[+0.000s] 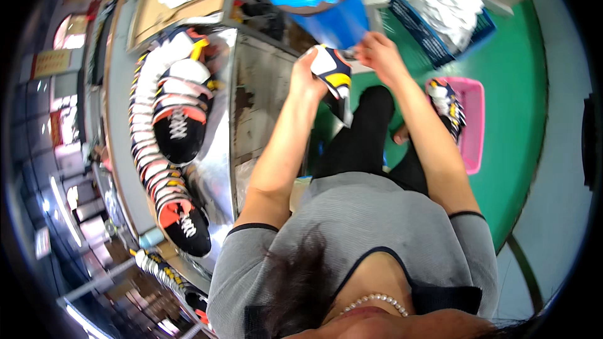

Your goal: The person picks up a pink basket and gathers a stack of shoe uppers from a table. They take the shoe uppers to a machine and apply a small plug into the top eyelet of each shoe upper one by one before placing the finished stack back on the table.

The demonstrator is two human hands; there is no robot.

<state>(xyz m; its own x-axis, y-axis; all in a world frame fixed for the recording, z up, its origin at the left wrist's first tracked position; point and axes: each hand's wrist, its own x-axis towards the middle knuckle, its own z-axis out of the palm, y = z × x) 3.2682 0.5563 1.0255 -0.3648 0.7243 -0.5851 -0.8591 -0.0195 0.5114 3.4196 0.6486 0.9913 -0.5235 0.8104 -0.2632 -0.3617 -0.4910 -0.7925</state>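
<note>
My left hand (304, 76) is closed on the edge of a shoe upper (334, 69) with white, navy, yellow and orange panels. The piece hangs in front of my body, its dark narrow end pointing down. Just to the right of it, my right hand (380, 58) is raised with its fingers bent together. Whatever those fingers pinch, if anything, is too small to make out. Beyond both hands stands a blue drum (336, 22) with a shiny blue top.
Nested stacks of black, white and coral shoe uppers (181, 122) lie on a metal-topped bench (220, 113) at left. A blue crate (411, 22) of white material stands far right. Nearer, a pink basket (475, 129) holds more uppers (447, 107) on the green floor (512, 113).
</note>
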